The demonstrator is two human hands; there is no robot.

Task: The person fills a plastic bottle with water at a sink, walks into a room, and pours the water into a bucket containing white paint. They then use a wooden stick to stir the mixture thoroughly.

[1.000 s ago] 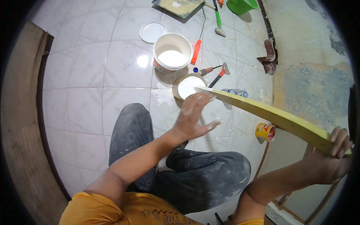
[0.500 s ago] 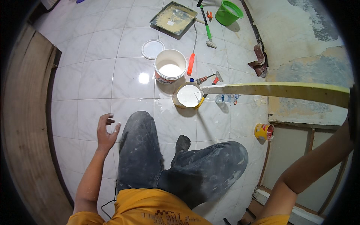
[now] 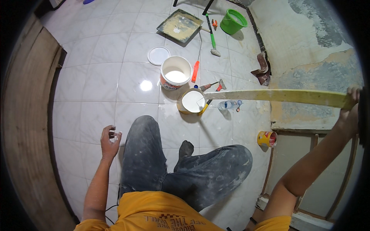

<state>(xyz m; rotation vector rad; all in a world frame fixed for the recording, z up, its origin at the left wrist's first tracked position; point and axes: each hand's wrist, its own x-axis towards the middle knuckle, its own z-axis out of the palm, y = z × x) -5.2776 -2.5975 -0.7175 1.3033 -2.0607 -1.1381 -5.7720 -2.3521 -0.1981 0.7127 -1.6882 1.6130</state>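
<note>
At the right edge, my right hand (image 3: 350,109) is closed around the end of a long, flat yellowish stick (image 3: 285,95). The stick's whitened far end reaches a small round tub (image 3: 182,107) holding white paint-like liquid (image 3: 194,101). Whether the tip dips into the liquid or passes above it, I cannot tell. My left hand (image 3: 110,142) is raised beside my left knee, its fingers loosely bent and apart from the thumb, with nothing visible in it. Just beyond the tub stands a larger white bucket (image 3: 168,85) with white material inside.
A white lid (image 3: 158,56), an orange-handled tool (image 3: 195,72), a scraper (image 3: 221,85) and a clear bottle (image 3: 228,104) lie around the tubs. Farther off are a paint tray (image 3: 180,26) and green bucket (image 3: 233,22). A yellow can (image 3: 265,139) stands near the right wall.
My right hand has come further into view, and the stick's near end sits slightly lower. My left hand has dropped a little, with its thumb nearer the fingers.
</note>
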